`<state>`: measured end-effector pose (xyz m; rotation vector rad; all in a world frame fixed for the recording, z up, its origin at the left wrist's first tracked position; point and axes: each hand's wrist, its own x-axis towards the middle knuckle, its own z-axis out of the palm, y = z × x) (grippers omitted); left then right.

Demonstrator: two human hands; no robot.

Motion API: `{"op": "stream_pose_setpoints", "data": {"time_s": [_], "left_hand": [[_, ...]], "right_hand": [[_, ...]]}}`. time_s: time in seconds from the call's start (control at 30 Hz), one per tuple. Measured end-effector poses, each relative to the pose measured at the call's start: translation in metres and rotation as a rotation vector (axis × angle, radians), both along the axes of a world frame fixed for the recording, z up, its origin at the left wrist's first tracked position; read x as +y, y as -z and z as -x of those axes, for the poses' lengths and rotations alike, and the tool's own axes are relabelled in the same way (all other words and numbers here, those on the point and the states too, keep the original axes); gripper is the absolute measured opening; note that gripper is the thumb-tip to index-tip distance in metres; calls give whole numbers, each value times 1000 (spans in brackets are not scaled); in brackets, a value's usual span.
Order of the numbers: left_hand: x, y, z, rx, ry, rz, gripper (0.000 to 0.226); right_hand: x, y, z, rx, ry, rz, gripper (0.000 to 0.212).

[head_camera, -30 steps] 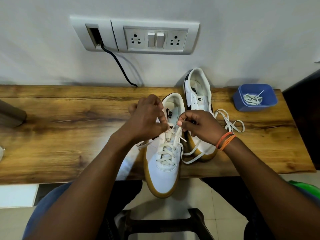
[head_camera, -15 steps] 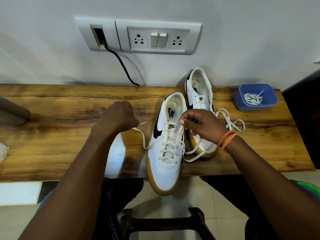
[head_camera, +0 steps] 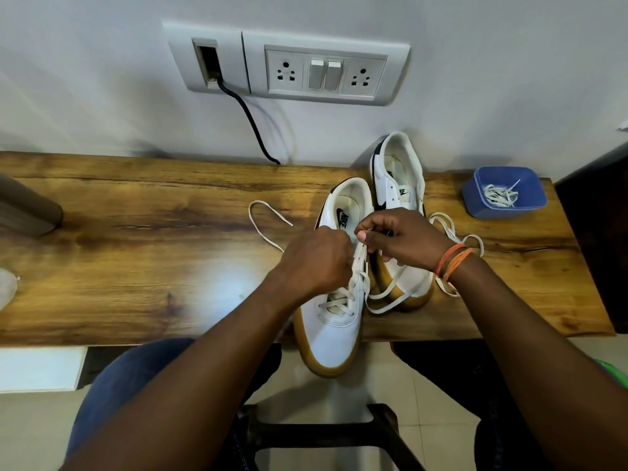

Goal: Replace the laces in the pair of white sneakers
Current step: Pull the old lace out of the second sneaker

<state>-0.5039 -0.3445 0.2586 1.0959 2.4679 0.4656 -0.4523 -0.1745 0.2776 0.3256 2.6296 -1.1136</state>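
We pinch the lace [head_camera: 362, 263] in our right hand [head_camera: 399, 241] above the near sneaker's [head_camera: 334, 321] top eyelets; our left hand [head_camera: 314, 261] curls alongside, its grip unclear.

There is one camera, worn on the person's head. It looks forward and down at the wood surface [head_camera: 136, 266] from close above its near edge. Past the surface it sees the wall with the socket plate [head_camera: 326, 74]. Below the near edge it sees the floor.
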Motion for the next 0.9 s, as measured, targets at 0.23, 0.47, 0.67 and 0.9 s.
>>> {"op": "stream_pose_setpoints", "data": {"time_s": [0.23, 0.47, 0.67, 0.9], "left_hand": [[4, -3, 7, -263, -86, -26, 12], [-24, -28, 44, -676, -449, -6, 16], [-15, -25, 42, -563, -385, -145, 18], [-2, -7, 16, -364, -103, -63, 10]], "right_hand": [[-1, 5, 10, 21, -55, -62, 23], [2, 14, 16, 103, 169, 121, 10], [3, 17, 19, 106, 150, 143, 8], [0, 21, 21, 142, 127, 78, 6]]}}
